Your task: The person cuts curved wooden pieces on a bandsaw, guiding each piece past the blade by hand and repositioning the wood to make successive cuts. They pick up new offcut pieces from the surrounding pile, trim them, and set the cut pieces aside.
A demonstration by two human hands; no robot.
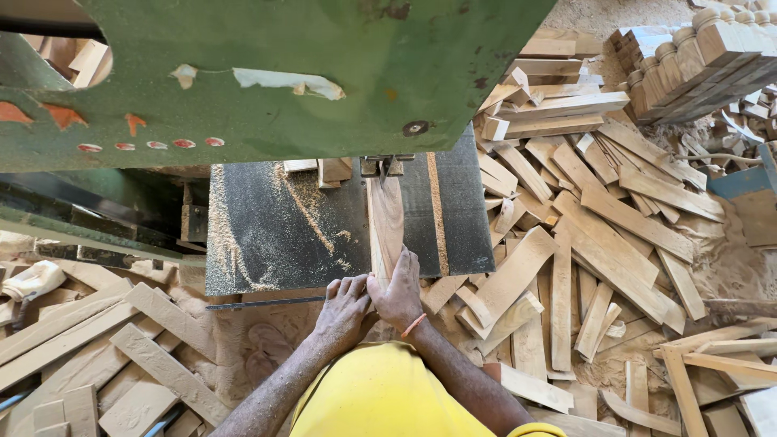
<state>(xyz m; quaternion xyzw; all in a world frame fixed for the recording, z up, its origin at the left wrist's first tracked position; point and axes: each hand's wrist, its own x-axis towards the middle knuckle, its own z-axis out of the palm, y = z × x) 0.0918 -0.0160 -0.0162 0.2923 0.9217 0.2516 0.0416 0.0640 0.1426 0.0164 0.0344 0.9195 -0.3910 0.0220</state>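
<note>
Plank (386, 222) at frame centre, flat on dark surface (267, 226), long axis running bottom to top of frame, far end pointing up at blade guide (387, 165) under green saw housing (267, 73). Left hand (344, 311) lower centre, fingers curled against plank's near end. Right hand (398, 291) just beside it, palm down, pressed flat on plank; orange band (413, 325) on wrist. Sawdust (303, 206) streaked across surface. No bins in view: offcuts (599, 235) heaped loose on floor at right, more at lower left.
</note>
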